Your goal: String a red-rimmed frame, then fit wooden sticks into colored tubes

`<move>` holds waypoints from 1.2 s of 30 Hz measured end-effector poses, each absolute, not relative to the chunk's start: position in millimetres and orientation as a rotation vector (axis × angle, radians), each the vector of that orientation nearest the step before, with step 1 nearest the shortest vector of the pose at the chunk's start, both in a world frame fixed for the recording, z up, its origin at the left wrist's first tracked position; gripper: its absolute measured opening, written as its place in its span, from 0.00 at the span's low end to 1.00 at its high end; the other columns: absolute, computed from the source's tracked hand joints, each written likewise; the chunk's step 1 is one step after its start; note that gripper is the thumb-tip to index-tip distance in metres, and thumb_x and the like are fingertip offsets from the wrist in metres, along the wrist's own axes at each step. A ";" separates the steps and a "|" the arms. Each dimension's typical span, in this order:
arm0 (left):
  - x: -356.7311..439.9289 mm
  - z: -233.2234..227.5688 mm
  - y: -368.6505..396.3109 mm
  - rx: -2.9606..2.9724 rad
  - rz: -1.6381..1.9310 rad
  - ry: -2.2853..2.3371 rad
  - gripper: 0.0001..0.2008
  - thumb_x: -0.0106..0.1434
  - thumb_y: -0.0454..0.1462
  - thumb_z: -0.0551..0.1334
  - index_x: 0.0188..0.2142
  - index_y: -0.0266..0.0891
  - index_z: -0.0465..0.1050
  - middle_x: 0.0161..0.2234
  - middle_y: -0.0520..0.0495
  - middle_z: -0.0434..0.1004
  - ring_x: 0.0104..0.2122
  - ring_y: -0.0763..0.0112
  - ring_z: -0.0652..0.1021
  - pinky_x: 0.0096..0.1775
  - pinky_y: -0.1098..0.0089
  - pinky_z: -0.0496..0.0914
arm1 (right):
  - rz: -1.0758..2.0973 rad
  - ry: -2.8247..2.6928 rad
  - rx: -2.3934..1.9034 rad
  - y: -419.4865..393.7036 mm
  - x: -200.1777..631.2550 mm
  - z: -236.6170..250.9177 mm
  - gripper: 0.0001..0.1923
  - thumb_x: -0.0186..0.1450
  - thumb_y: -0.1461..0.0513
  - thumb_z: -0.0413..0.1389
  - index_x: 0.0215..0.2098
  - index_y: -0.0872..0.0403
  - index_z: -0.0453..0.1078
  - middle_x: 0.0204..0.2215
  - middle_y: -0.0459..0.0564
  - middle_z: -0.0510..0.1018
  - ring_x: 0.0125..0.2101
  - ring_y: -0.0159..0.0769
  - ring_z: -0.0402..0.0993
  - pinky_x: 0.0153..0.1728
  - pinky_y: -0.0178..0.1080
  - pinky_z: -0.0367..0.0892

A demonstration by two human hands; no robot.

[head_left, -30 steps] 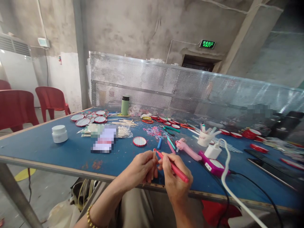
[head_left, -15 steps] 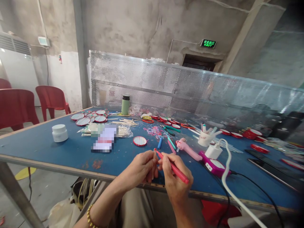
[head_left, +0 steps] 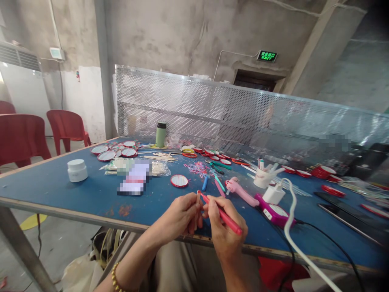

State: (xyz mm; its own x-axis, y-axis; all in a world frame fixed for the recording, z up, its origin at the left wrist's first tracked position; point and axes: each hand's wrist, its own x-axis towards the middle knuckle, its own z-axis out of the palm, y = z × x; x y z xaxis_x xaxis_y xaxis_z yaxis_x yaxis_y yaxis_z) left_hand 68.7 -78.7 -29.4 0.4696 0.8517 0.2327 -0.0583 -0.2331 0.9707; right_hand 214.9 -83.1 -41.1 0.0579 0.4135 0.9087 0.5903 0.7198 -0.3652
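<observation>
Left hand: your left hand [head_left: 179,217] is curled shut around a thin, pale wooden stick [head_left: 197,201], held upright between thumb and fingertips just above the near edge of the blue-topped worktable [head_left: 91,192].
Right hand: your right hand [head_left: 223,229] is closed in a writing grip on a slim red plastic marker pen [head_left: 223,215], fingers wrapped tight, tip pointing up and left.
Contact: pen tip touches or sits just beside the upper end of the stick; the exact point of contact is too small to confirm.
Position of work: both items are in the air over the table's front rim, not resting on it.
Technique: brace the heels of your hands together, keep the stick pinched low so its top does not flex, and move the pen tip only, with light pressure; a narrow stick will likely roll under a heavy stroke.
Stick: flat, light, matt wood, likely porous enough to take ink quickly.
Pen: smooth, glossy, round barrel.
Table surface: worn blue covering, scuffed to bare patches near the front edge.
Nearby items: small round red-rimmed mirror [head_left: 179,181] lying flat beyond your hands; pink plastic glue gun [head_left: 241,191] to the right; white squat plastic jar [head_left: 77,170] well apart at left; thick white cable [head_left: 288,227] trailing off the table's right side.
</observation>
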 end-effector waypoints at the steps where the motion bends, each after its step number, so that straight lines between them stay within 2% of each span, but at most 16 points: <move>1: 68.6 -29.7 -78.5 1.577 0.999 0.706 0.18 0.70 0.49 0.51 0.31 0.38 0.62 0.22 0.54 0.67 0.17 0.80 0.65 0.17 0.79 0.58 | -0.156 -1.563 -0.842 -83.1 215.0 -41.3 0.07 0.69 0.64 0.53 0.35 0.54 0.73 0.25 0.44 0.79 0.23 0.30 0.77 0.27 0.31 0.71; 24: 68.5 -27.5 -79.2 1.589 0.989 0.723 0.18 0.70 0.49 0.50 0.30 0.38 0.62 0.20 0.55 0.64 0.17 0.80 0.65 0.18 0.79 0.58 | -0.167 -1.581 -0.824 -83.0 214.3 -40.7 0.07 0.69 0.65 0.53 0.35 0.54 0.72 0.25 0.44 0.79 0.24 0.30 0.77 0.28 0.30 0.71; 30: 68.2 -27.9 -79.6 1.564 0.987 0.715 0.17 0.70 0.49 0.51 0.31 0.39 0.61 0.23 0.54 0.67 0.17 0.81 0.65 0.17 0.80 0.58 | -0.137 -1.519 -0.840 -81.7 215.3 -43.6 0.07 0.69 0.64 0.54 0.34 0.54 0.73 0.25 0.44 0.79 0.24 0.30 0.78 0.28 0.31 0.71; 36: 68.2 -25.9 -81.1 1.568 0.986 0.720 0.18 0.70 0.49 0.51 0.31 0.38 0.62 0.22 0.54 0.66 0.17 0.81 0.65 0.17 0.80 0.58 | -0.138 -1.533 -0.841 -82.2 214.8 -42.6 0.07 0.69 0.64 0.54 0.34 0.54 0.73 0.25 0.44 0.79 0.23 0.29 0.77 0.28 0.31 0.71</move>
